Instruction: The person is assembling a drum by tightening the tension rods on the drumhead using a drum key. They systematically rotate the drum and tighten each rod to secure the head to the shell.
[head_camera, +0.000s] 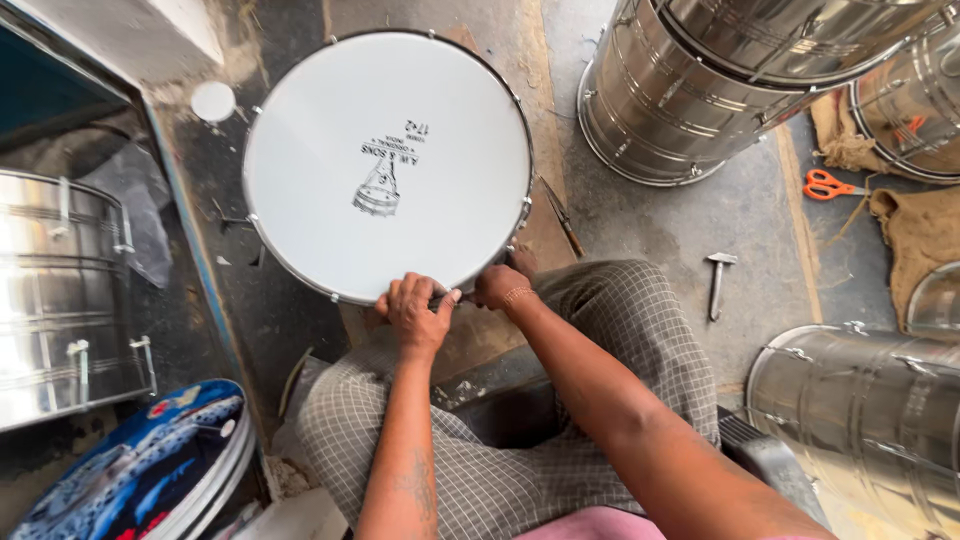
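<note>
Both forearms reach forward from the knees to the near rim of a white drum (388, 160), which lies flat on the floor (660, 225). The left hand (418, 312) rests on the rim with fingers curled down over the edge. The right hand (503, 283) is closed at the rim just beside it; what it grips I cannot tell. Steel drum shells (700, 90) stand near on the right, and a small hammer (717, 283) and orange scissors (830, 186) lie on the bare floor between them.
</note>
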